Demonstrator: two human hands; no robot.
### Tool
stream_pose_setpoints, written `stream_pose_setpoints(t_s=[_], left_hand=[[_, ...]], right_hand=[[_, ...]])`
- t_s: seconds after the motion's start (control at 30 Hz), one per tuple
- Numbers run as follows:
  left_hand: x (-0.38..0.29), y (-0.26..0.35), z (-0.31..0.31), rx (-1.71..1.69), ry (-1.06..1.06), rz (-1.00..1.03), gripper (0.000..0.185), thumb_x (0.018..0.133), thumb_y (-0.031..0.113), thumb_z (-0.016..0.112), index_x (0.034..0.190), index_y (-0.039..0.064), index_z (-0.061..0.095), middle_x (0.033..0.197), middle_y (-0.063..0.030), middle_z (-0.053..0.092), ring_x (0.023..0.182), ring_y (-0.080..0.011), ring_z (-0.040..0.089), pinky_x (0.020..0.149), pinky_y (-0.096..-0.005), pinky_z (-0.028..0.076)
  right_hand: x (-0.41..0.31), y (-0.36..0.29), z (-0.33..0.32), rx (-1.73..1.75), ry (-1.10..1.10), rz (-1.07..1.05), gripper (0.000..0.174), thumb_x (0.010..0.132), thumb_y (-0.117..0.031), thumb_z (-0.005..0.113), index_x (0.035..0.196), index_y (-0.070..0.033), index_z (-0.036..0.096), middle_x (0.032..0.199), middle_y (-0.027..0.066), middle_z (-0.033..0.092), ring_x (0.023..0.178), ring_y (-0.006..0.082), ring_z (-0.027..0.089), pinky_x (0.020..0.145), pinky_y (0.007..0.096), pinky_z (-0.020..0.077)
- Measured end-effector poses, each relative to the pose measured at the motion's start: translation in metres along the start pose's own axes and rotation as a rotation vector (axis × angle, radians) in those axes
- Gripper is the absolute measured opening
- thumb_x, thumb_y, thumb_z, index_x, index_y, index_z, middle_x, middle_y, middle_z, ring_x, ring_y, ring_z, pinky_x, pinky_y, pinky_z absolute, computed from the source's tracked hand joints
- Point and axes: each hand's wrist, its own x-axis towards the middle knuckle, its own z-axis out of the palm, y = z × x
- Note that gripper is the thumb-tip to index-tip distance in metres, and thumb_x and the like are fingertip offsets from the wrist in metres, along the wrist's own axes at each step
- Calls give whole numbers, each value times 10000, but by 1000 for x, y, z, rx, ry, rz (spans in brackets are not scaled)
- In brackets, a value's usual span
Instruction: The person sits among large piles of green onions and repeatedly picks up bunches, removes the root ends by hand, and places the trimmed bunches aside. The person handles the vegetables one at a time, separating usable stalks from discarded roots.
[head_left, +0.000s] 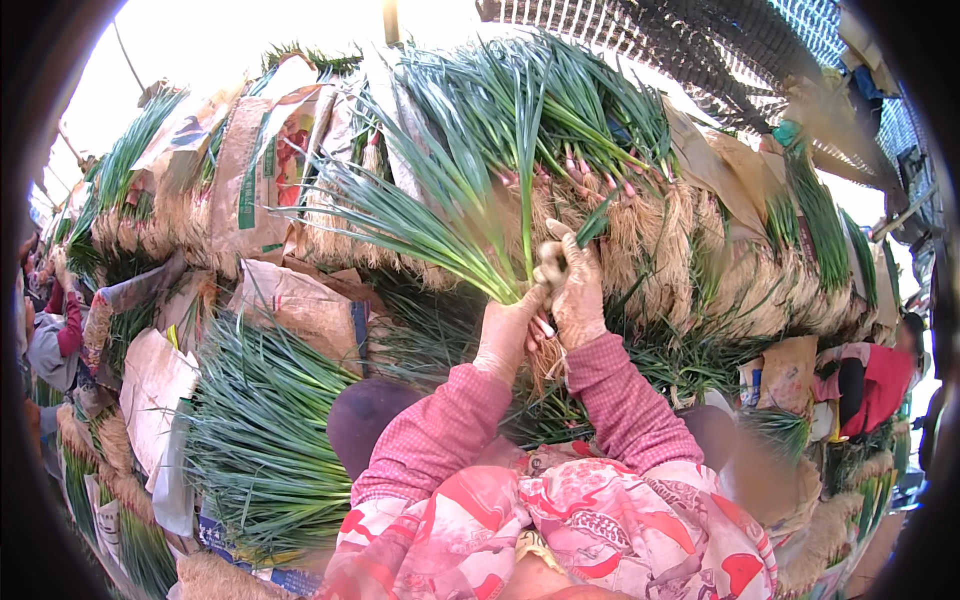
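Note:
A small bunch of green onions (442, 240) is held in front of me, its leaves fanned up and to the left. My left hand (511, 322) grips it low on the stems, and its pinkish bulbs and pale roots (547, 356) hang below between my wrists. Close against it on the right is my right hand (574, 289), fingers bent at the stems. A short loose green leaf (596, 221) sticks out from the right hand's fingers. Both hands look gloved or coated with dirt. What lies between the touching fingertips is hidden.
A long heap of green onions (600, 112) with dangling roots runs across the back, partly covered by printed sacks (232, 165). Left of my knee lies a big pile of green onions (262, 435). Loose leaves (690, 364) litter the ground. People work at left (56, 337) and right (877, 382).

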Motion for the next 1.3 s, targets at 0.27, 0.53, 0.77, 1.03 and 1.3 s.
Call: stream_pose_setpoints(t_s=[0.27, 0.53, 0.77, 1.03, 1.3], left_hand=[[-1, 18, -16, -235, -38, 345, 265, 986, 208, 654, 1172, 20, 664, 748, -19, 636, 500, -62, 548, 414, -197, 427], [20, 24, -29, -303, -99, 41, 276, 1009, 180, 586, 1210, 15, 676, 678, 25, 575, 485, -65, 510, 423, -214, 427], [18, 19, -23, -346, -265, 190, 355, 1017, 202, 582, 1306, -4, 592, 776, -35, 683, 485, -90, 588, 393, -189, 421], [24, -26, -24, -426, -310, 20, 319, 1012, 192, 598, 1235, -36, 605, 920, -105, 696, 689, -194, 668, 636, -330, 576], [22, -21, -29, -487, -291, 89, 308, 1020, 230, 584, 1166, -35, 641, 876, -94, 693, 675, -198, 658, 640, -317, 566]], right_hand=[[35, -63, -35, -1500, -857, -432, 288, 953, -363, 655, 1088, -113, 700, 897, 105, 692, 879, 272, 672, 802, 358, 533], [114, -82, -24, -2230, -310, -741, 234, 971, -265, 659, 1047, -45, 682, 1017, 95, 686, 878, 207, 682, 751, 356, 560], [40, -83, -38, -1053, -252, -433, 184, 938, -191, 713, 1023, -29, 728, 898, 114, 720, 776, 218, 686, 713, 300, 546], [-10, -30, -49, -1024, -431, 170, 376, 1010, -372, 622, 1089, -10, 689, 842, 18, 667, 754, 122, 602, 732, 276, 505], [4, 21, -8, 2, -149, 330, 314, 1027, -340, 571, 1105, -42, 628, 862, 20, 612, 617, 88, 559, 438, 213, 429]])
